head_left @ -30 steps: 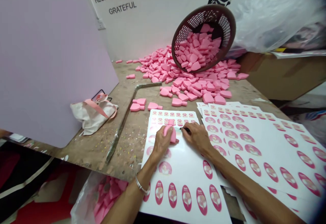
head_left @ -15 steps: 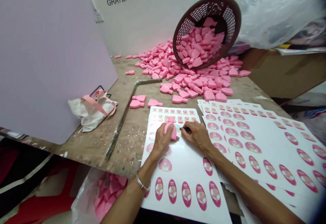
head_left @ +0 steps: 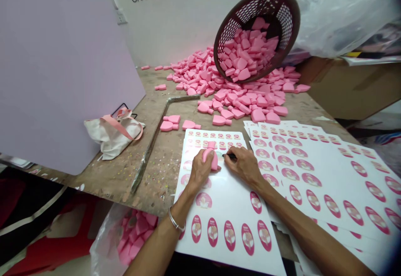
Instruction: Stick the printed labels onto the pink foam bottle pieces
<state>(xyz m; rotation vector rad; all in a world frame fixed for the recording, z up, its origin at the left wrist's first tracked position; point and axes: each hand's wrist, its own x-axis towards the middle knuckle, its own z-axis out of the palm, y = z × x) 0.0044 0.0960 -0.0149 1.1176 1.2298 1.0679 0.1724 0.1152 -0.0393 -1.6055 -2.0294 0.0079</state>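
Note:
My left hand (head_left: 200,168) is closed round a small pink plastic bottle (head_left: 211,159), its neck pointing away from me. Beneath both hands lies a sheet of stickers (head_left: 233,192), printed with pink ovals, half-round labels and small rectangles; part of it is bare backing. Just right of the bottle, my right hand (head_left: 244,163) pinches a thin dark pointed tool (head_left: 232,156). Its tip is close to the sheet, but whether it touches is too small to tell. Fingers hide most of the tool.
A tilted brown basket (head_left: 219,29) spills pink bottles (head_left: 200,73) across the back of the table. More sticker sheets (head_left: 326,171) overlap at right. A bent metal bar (head_left: 149,152) and a cloth bag (head_left: 117,136) lie left. Below hangs a plastic bag (head_left: 105,242) of pink pieces.
The view has shifted slightly. My right hand and its tool have moved only a touch against the sheet, while my left hand keeps the bottle in nearly the same spot.

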